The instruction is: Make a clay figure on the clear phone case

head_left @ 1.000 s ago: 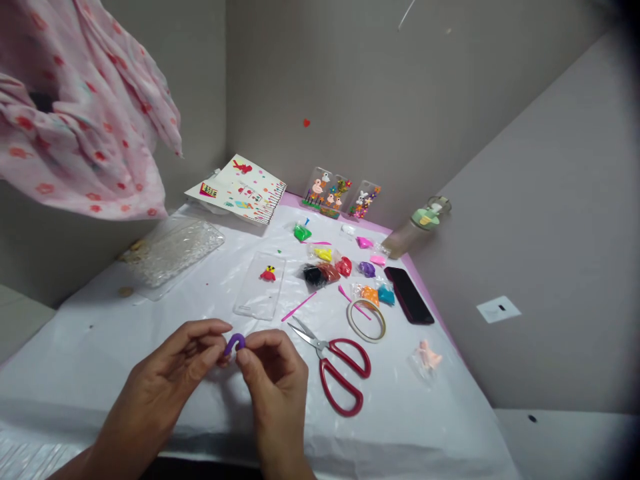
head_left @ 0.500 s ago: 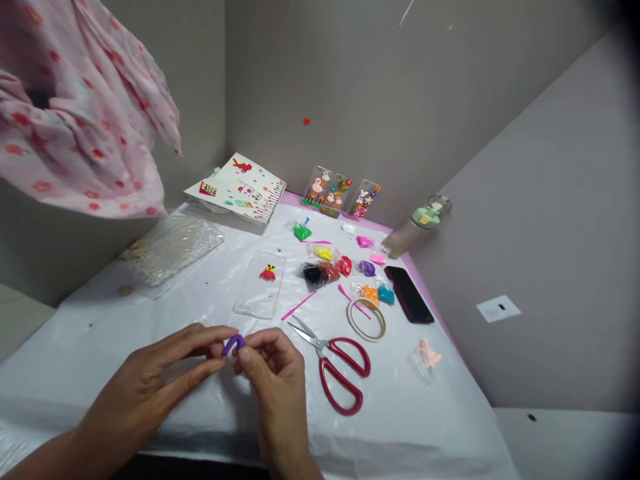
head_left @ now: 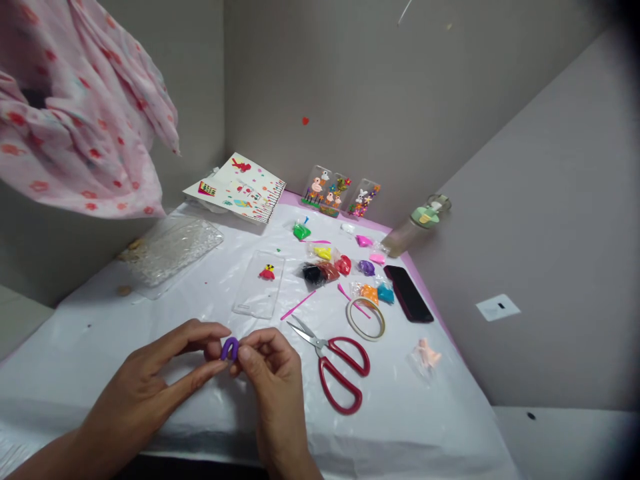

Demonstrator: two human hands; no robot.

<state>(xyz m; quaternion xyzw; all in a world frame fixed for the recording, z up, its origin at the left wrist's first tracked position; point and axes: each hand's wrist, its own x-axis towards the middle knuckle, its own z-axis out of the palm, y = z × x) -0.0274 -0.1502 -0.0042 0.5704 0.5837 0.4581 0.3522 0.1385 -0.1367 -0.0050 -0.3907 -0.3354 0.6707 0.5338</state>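
A small purple clay strip (head_left: 230, 347), bent into a narrow arch, is held between my two hands near the table's front edge. My left hand (head_left: 170, 373) pinches its left side between thumb and fingers. My right hand (head_left: 273, 373) grips its right side with thumb and forefinger. Beyond them lies a clear phone case (head_left: 255, 300) bearing a red and yellow clay figure (head_left: 267, 272). Red-handled scissors (head_left: 320, 343), slightly spread, rest just right of my right hand.
Bags of coloured clay (head_left: 327, 272), pink sticks (head_left: 299, 305), a tape roll (head_left: 366, 319) and a phone (head_left: 409, 294) lie across the table. Decorated cases (head_left: 315, 188) and a bottle (head_left: 417, 223) stand behind. Pink cloth (head_left: 100, 147) hangs upper left.
The purple strip has turned more upright and its two ends are closer together. The fingers of my left hand have shifted slightly left around it.
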